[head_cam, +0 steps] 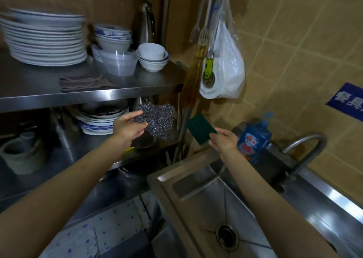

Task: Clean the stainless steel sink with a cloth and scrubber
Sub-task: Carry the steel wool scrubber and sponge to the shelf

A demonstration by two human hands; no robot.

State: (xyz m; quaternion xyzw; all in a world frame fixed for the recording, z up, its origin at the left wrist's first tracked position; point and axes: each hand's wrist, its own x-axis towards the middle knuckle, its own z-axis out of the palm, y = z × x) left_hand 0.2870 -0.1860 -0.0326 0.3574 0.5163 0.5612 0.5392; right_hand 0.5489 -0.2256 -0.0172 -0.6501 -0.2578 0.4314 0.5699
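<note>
My left hand [128, 127] holds a grey steel-wool scrubber [159, 121] by its left side, in front of the lower shelf of a steel rack. My right hand [224, 141] pinches the lower corner of a flat dark green scouring cloth [199, 128], raised above the sink's back left corner. The stainless steel sink [214, 197] lies below my right forearm, with its round drain [227, 236] near the bottom of the view. A curved tap [306, 149] stands at the sink's back right.
A blue dish-soap bottle [255, 138] stands behind the sink by the tiled wall. The steel rack [88, 95] carries stacked plates [44, 39], bowls [153, 56] and a folded grey cloth [82, 83]. A white plastic bag [225, 67] and utensils hang in the corner.
</note>
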